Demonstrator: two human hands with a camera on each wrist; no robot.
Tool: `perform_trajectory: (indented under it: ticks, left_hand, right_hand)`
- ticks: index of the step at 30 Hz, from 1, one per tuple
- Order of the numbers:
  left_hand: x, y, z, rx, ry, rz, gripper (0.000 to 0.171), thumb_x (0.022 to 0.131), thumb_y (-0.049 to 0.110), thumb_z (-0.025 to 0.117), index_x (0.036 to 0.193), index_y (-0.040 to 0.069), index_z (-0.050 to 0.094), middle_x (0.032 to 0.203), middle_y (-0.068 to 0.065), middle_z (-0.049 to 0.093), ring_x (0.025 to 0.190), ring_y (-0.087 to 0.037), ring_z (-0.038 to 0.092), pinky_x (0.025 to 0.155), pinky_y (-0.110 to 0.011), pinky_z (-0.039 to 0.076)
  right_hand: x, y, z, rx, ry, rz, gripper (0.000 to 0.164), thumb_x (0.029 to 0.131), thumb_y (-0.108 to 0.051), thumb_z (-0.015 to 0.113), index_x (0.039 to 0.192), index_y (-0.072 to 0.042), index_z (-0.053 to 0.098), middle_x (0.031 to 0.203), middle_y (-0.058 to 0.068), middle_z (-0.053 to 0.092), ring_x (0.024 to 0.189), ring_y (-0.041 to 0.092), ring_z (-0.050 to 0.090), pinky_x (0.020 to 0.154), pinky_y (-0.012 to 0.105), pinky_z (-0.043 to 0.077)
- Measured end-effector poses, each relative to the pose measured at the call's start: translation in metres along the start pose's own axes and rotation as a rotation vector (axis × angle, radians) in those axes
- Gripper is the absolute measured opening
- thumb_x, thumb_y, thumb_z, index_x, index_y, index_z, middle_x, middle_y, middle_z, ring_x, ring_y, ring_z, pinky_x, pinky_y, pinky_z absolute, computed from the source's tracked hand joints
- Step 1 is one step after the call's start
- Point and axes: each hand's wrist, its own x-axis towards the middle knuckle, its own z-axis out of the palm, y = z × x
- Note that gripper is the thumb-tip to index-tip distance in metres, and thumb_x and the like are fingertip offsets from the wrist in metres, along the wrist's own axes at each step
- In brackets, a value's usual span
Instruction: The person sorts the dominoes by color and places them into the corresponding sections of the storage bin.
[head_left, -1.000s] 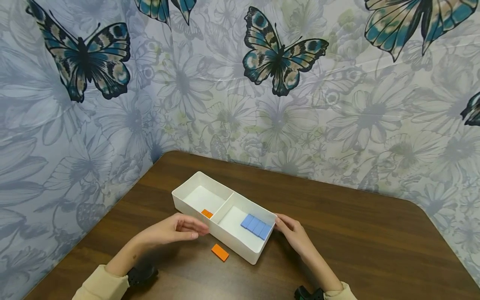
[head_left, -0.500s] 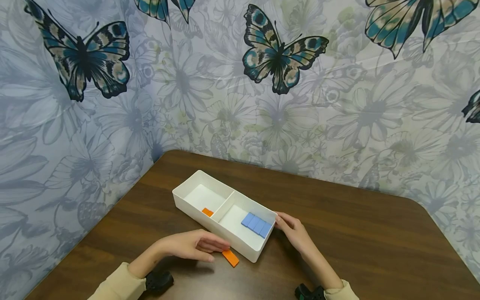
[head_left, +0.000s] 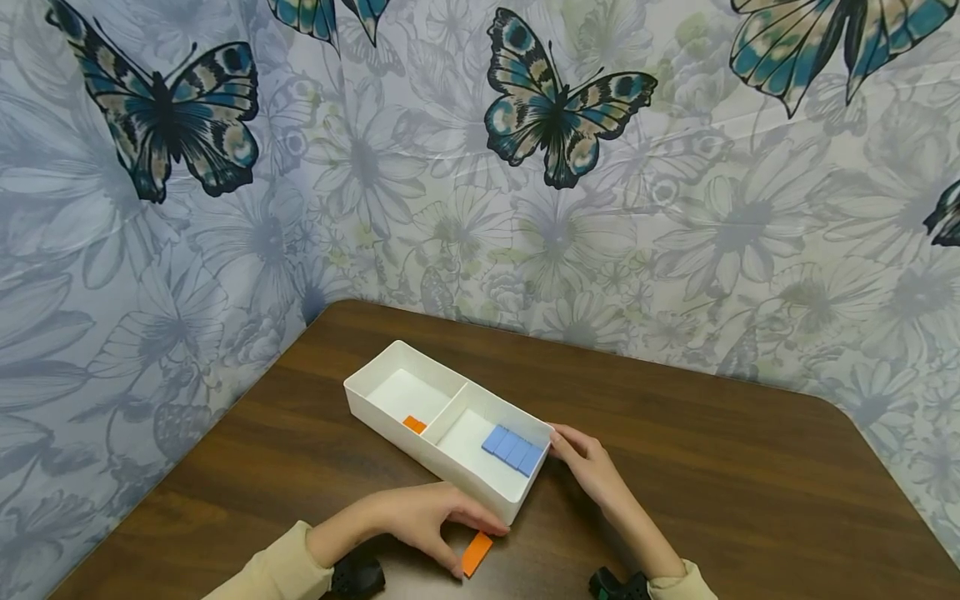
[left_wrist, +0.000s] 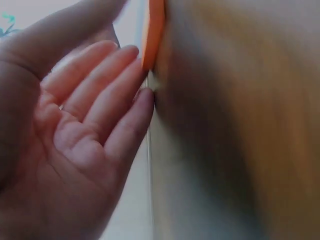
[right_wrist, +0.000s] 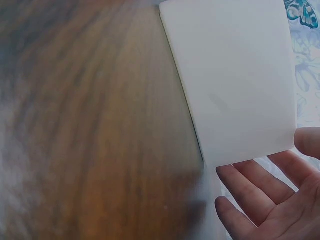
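Note:
A white two-compartment box [head_left: 465, 471] lies slantwise on the table, with its near corner beside my left hand [head_left: 420, 517]. That hand is over a loose orange tile [head_left: 477, 553], thumb and fingers spread to either side of it. In the left wrist view, the fingers [left_wrist: 102, 102] look fairly straight and the orange tile [left_wrist: 154, 35] is by their tips. My right hand [head_left: 592, 471] holds the box's right corner, thumb at the rim and fingers along the far side. The right wrist view shows the box's end wall [right_wrist: 232, 85] and the hand [right_wrist: 280, 200] at its edge.
Blue tiles [head_left: 512, 450] lie in a row in the box's right compartment. Orange tiles [head_left: 414, 424] show in the left compartment, partly hidden by the near wall. The brown wooden table [head_left: 712, 450] meets a butterfly-print cloth [head_left: 570, 250] behind.
My left hand has moved right and toward the front edge. The loose orange tile has shifted the same way and turned. My right hand and the box stay almost still.

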Motion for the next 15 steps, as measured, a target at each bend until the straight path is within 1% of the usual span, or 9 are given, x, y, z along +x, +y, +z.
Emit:
perform_trajectory:
  ticks: [3, 6, 10, 12, 13, 15]
  left_hand:
    - [0.0022, 0.0006, 0.0021, 0.143, -0.006, 0.023, 0.060, 0.077, 0.007, 0.077, 0.132, 0.001, 0.052, 0.129, 0.001, 0.055, 0.117, -0.001, 0.046, 0.095, -0.020, 0.038]
    - [0.0017, 0.0003, 0.0020, 0.222, -0.005, 0.040, 0.060, 0.076, 0.006, 0.078, 0.131, 0.004, 0.053, 0.128, 0.002, 0.055, 0.116, 0.001, 0.046, 0.095, -0.018, 0.037]
    - [0.0014, 0.0002, 0.0016, 0.291, 0.005, 0.057, 0.058, 0.077, 0.006, 0.077, 0.131, 0.006, 0.055, 0.127, 0.003, 0.056, 0.115, 0.002, 0.046, 0.094, -0.016, 0.037]
    - [0.0014, -0.0001, 0.0016, 0.292, 0.010, 0.059, 0.056, 0.078, 0.005, 0.076, 0.130, 0.006, 0.055, 0.126, 0.004, 0.057, 0.114, 0.002, 0.046, 0.093, -0.016, 0.037]
    - [0.0014, -0.0004, 0.0017, 0.258, 0.008, 0.057, 0.056, 0.078, 0.004, 0.075, 0.130, 0.005, 0.055, 0.126, 0.003, 0.057, 0.114, 0.001, 0.047, 0.093, -0.016, 0.037]
    - [0.0011, -0.0011, 0.0018, 0.132, 0.003, 0.042, 0.055, 0.079, -0.001, 0.073, 0.130, 0.001, 0.054, 0.126, 0.000, 0.057, 0.115, -0.001, 0.048, 0.094, -0.019, 0.038]
  right_hand:
    - [-0.0003, 0.0000, -0.0002, -0.006, -0.002, 0.001, 0.036, 0.096, -0.020, 0.054, 0.122, 0.004, 0.059, 0.117, 0.017, 0.061, 0.099, 0.027, 0.062, 0.095, 0.046, 0.041]
    - [-0.0007, 0.0001, -0.0005, -0.015, -0.001, 0.004, 0.036, 0.096, -0.021, 0.054, 0.122, 0.004, 0.059, 0.117, 0.017, 0.060, 0.099, 0.027, 0.062, 0.094, 0.045, 0.041]
    - [-0.0010, -0.0003, -0.0008, -0.018, 0.002, 0.004, 0.036, 0.096, -0.020, 0.054, 0.122, 0.005, 0.059, 0.117, 0.017, 0.060, 0.099, 0.027, 0.062, 0.094, 0.045, 0.041]
    - [-0.0010, -0.0006, -0.0008, -0.014, 0.001, 0.002, 0.036, 0.096, -0.020, 0.054, 0.122, 0.005, 0.059, 0.117, 0.017, 0.060, 0.099, 0.027, 0.062, 0.094, 0.045, 0.041]
    - [-0.0011, -0.0006, -0.0008, -0.016, 0.001, 0.003, 0.036, 0.096, -0.021, 0.054, 0.122, 0.005, 0.059, 0.117, 0.017, 0.060, 0.099, 0.027, 0.062, 0.094, 0.045, 0.041]
    - [-0.0013, -0.0008, -0.0008, -0.020, 0.002, 0.006, 0.036, 0.096, -0.021, 0.055, 0.122, 0.004, 0.059, 0.117, 0.017, 0.060, 0.098, 0.027, 0.062, 0.095, 0.045, 0.041]
